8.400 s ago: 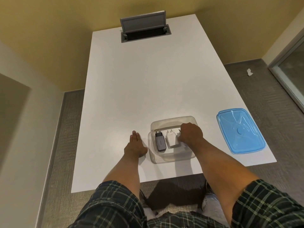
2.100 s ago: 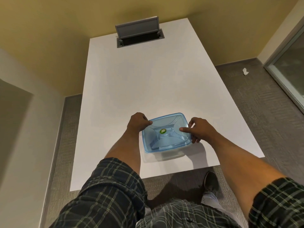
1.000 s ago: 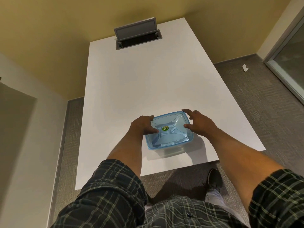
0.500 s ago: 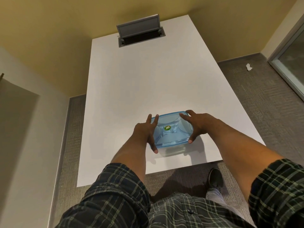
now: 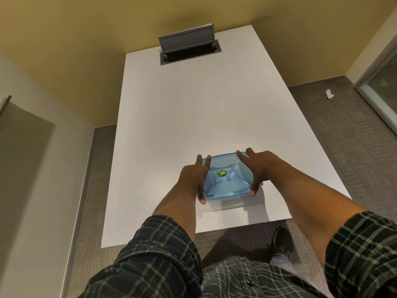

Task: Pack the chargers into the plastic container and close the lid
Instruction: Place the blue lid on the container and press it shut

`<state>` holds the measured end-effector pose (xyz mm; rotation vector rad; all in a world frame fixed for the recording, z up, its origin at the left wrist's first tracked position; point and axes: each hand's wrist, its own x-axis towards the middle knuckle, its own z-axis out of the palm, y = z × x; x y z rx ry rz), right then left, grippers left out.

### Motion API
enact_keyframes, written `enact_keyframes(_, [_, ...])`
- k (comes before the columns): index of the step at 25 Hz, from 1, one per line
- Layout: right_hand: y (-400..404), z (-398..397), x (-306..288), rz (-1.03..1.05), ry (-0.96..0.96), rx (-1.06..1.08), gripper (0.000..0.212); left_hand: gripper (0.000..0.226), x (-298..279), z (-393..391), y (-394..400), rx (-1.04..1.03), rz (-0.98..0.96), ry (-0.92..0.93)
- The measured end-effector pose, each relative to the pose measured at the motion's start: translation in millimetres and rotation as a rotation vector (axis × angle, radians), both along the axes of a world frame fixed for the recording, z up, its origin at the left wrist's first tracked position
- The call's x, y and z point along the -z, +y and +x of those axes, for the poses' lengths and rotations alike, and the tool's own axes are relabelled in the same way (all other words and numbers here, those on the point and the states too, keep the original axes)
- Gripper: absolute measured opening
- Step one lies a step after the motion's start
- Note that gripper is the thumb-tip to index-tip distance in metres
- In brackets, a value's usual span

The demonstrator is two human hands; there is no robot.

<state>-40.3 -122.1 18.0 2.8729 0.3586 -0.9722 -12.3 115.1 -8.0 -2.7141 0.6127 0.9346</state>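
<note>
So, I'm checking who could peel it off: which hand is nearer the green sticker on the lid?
Left, slightly. The left hand lies along the lid's left edge; the right hand spans its right edge, both beside the green sticker.

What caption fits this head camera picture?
Left hand and right hand press the blue lid onto the container.

A single wide-angle view is given from the head, directed forward and steeply down. The white surface (image 5: 193,117) is seen lengthwise, running away toward the yellow wall (image 5: 96,39). Its near edge lies close below the lens, with both forearms entering from the bottom. Carpet (image 5: 335,134) is taken in at either side.
</note>
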Motion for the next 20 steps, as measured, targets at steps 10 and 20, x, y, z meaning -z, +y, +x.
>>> enact_keyframes(10, [-6.8, 0.1, 8.0, 0.009, -0.033, -0.021, 0.165, 0.173, -1.6, 2.7, 2.0, 0.047, -0.003, -0.049])
enact_keyframes(20, [-4.4, 1.2, 7.9, 0.086, 0.009, 0.047, 0.164, 0.169, -1.6, 0.8, 5.3, 0.023, -0.039, -0.055])
